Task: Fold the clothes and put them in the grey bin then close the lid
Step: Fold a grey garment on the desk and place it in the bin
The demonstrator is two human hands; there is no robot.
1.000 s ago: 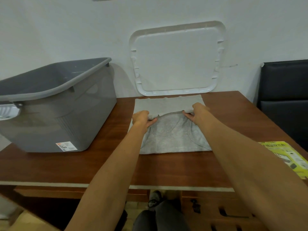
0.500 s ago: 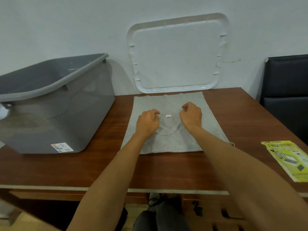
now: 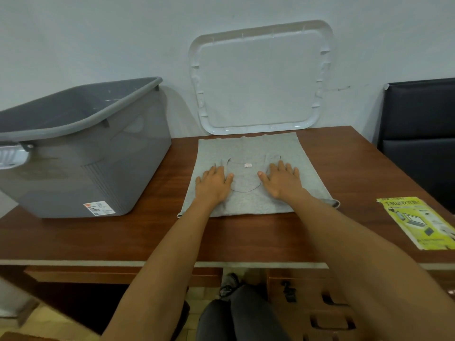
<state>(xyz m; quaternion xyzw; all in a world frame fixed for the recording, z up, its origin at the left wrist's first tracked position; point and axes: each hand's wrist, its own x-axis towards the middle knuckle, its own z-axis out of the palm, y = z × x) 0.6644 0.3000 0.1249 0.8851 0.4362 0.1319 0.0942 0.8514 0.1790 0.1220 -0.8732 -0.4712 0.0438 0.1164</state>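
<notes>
Both bare arms reach forward from the bottom of the view. The left forearm [image 3: 170, 247] rises from the lower left, the right forearm [image 3: 349, 242], which fills more of the frame, rises from the lower right, and the two draw closer together toward the wrists. The left hand [image 3: 213, 184] lies palm down with its fingers straight and slightly spread and its thumb angled inward. The right hand [image 3: 283, 181] mirrors it at the same level, also flat with fingers extended, so that the two thumbs point toward each other with a gap between them.
</notes>
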